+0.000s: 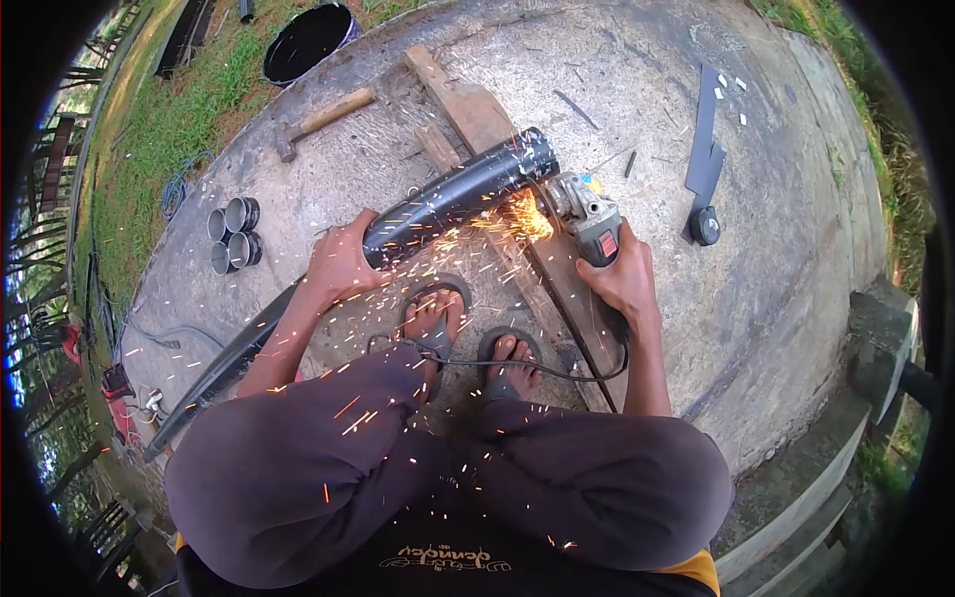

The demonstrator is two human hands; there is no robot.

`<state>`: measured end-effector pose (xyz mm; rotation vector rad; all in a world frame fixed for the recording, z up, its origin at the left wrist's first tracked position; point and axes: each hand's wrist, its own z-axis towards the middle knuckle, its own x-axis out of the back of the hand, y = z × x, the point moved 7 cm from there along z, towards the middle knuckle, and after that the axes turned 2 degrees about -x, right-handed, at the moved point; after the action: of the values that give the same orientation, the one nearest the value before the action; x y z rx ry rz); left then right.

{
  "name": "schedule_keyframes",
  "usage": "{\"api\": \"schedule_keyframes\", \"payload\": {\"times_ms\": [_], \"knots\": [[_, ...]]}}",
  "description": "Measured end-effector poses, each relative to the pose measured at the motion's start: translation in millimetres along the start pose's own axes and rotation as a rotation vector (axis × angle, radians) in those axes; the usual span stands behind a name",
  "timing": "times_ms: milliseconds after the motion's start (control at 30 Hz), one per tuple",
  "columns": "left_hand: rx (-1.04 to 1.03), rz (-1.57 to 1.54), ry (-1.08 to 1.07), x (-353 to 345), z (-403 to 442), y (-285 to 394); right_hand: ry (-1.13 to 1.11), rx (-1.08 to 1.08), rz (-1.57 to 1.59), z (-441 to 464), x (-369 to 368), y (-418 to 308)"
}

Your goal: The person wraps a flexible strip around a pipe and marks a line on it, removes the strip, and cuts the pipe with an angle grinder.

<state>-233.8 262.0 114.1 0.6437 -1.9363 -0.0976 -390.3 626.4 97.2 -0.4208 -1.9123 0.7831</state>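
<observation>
A long black pipe (438, 207) runs from the lower left up to the middle, its far end resting over wooden boards (477, 117). My left hand (343, 261) is wrapped round the pipe about midway along it. In my right hand (625, 276) is an angle grinder (589, 221), gripped by its body. The grinder's disc side meets the pipe near its far end, and orange sparks (527, 217) spray from there toward my left hand and legs. A black power cord (517, 364) trails from the grinder past my sandalled feet.
A hammer (320, 119) and several short pipe rings (236, 235) lie on the concrete at left. A black bucket (310, 42) stands at the back. To the right are flat dark strips (704, 149) and a tape measure (705, 226). A concrete ledge (875, 343) borders the lower right.
</observation>
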Motion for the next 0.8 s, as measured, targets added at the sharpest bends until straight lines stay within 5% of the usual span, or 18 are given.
{"api": "schedule_keyframes", "payload": {"times_ms": [133,800], "knots": [[-0.100,-0.297,-0.140,-2,10,-11,-0.010,-0.014,-0.011,1,1,-4],[0.010,-0.011,-0.004,-3,6,-5,-0.017,-0.033,-0.025,-2,2,-5]]}}
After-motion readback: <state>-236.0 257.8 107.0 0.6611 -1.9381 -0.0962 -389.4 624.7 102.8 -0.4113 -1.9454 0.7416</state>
